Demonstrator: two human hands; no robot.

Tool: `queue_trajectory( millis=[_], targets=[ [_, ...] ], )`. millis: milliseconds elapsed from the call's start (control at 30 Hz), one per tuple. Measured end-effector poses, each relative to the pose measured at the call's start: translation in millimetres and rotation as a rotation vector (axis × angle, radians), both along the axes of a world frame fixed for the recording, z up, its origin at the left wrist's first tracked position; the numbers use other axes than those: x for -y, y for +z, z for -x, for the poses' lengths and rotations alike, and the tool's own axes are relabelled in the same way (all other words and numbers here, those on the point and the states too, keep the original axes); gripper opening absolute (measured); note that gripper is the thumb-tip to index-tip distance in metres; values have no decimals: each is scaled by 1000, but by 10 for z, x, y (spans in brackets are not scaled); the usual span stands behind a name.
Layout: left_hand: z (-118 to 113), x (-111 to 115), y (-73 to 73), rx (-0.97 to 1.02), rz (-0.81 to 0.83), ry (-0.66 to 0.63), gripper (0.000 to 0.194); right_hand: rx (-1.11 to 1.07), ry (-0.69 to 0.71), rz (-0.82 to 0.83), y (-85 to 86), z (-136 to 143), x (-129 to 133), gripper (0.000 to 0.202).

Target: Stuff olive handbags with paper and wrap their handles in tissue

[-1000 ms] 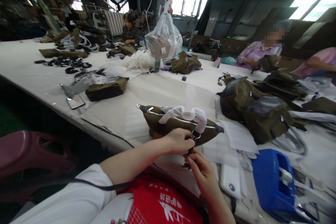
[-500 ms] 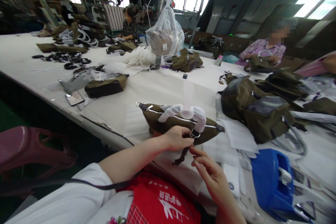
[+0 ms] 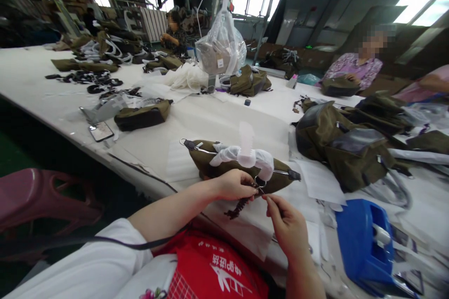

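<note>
White table [image 3: 196,117]; olive bag [image 3: 201,161] near front edge, likely light, soft, best lifted by wrapped handle [image 3: 265,162]; left hand [image 3: 235,185] pinches braided cord [image 3: 238,207] between fingers; right hand [image 3: 288,222] beside, grip unclear

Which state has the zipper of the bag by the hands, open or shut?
The zipper is shut where visible: it runs as one unparted silver line. The wrapped handle hides its middle.

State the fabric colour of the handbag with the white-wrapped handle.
The handbag is olive green, clearest in head view.
</note>
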State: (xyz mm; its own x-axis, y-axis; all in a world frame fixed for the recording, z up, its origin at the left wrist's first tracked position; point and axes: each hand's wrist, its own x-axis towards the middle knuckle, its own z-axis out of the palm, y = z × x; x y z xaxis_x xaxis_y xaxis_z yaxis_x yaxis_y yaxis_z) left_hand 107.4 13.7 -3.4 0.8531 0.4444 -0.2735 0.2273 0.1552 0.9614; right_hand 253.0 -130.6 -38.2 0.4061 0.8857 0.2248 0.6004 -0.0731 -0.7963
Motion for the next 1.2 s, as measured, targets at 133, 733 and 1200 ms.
queue_trajectory(
  millis=[133, 733, 1200],
  targets=[
    [-1, -10, -35, 7, -13, -7, 16, -2, 23, 0, 14, 16, -30, 35],
    [20, 16, -177, 91, -155, 19, 24, 173, -41, -89, -14, 133, -73, 30],
    [56, 144, -73, 17, -408, 152, 60, 251, -73, -70, -6, 152, -153, 32]
  ],
)
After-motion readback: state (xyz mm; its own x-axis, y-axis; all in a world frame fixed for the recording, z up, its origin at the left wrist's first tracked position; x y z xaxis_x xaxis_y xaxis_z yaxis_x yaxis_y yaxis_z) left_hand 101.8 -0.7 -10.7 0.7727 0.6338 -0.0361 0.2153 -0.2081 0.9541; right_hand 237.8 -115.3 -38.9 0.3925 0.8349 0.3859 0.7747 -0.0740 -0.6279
